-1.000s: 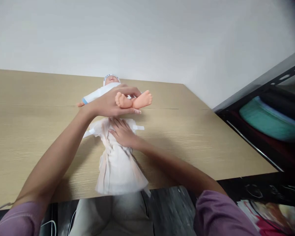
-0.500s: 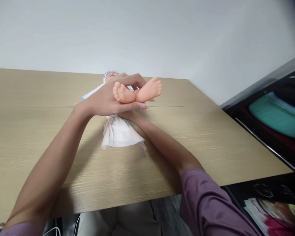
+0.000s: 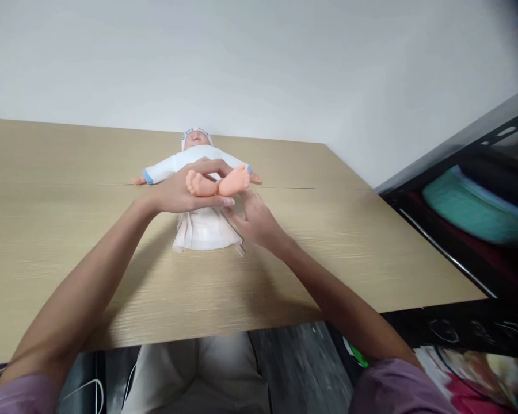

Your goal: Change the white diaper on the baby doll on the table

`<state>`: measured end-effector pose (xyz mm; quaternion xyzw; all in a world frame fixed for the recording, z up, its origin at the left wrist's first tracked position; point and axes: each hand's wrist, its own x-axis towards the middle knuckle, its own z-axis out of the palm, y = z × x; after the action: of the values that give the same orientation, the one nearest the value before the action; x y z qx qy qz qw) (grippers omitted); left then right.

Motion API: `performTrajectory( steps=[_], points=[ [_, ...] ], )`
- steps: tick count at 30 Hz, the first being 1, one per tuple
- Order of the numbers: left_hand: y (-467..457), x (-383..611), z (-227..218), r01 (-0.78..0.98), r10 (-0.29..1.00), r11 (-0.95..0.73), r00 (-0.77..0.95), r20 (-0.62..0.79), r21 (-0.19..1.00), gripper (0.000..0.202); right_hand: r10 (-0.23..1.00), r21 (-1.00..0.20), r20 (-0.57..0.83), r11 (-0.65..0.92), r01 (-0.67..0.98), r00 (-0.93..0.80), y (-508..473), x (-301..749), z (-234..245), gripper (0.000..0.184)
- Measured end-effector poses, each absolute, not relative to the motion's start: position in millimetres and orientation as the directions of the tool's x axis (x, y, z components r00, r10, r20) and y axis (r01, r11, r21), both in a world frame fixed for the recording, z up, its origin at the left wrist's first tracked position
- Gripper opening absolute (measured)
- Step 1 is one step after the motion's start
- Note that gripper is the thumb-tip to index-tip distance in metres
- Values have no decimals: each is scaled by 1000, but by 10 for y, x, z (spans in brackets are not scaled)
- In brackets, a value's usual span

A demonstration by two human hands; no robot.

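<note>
A baby doll (image 3: 198,156) in a white suit with blue cuffs and a white cap lies on its back on the wooden table (image 3: 69,241), head away from me. My left hand (image 3: 181,192) is wrapped round the doll's ankles and holds both bare feet (image 3: 218,183) up off the table. Under the doll's bottom lies a white diaper (image 3: 205,230), spread toward me. My right hand (image 3: 254,221) rests at the diaper's right edge beside the doll's hip, fingers partly spread and touching the diaper.
A white wall stands behind the table. To the right is a dark shelf unit (image 3: 457,230) holding something teal (image 3: 475,210). My lap in light trousers (image 3: 198,374) shows below the table's front edge, with a white cable (image 3: 86,397) at the lower left.
The diaper has been slid away from me and under the doll. My right hand has come out from beneath the lifted legs to the diaper's right edge. The feet are held lower than half a second ago.
</note>
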<state>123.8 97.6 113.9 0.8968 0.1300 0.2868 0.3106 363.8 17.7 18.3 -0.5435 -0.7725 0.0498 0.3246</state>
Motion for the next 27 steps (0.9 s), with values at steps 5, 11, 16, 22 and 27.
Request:
performTrajectory(
  steps=[5,11,16,22,27],
  points=[
    [731,1235,980,72,430,-809,749,504,583,47,827,-483,537,466,741,-170,85,3480,251,58],
    [611,746,688,306,547,-824,649,528,477,44,775,-518,519,621,588,-361,5,3752,353,43],
    [657,156,275,350,466,-876,789,399,331,39,748,-359,403,660,660,-528,-103,4069,93,46],
    [637,-21,-24,432,488,-867,837,246,251,56,715,-272,341,697,664,-611,-54,4137,-217,52],
    [641,10,-10,398,459,-881,849,261,256,69,676,-305,351,737,604,-648,-43,4229,-241,52]
  ],
)
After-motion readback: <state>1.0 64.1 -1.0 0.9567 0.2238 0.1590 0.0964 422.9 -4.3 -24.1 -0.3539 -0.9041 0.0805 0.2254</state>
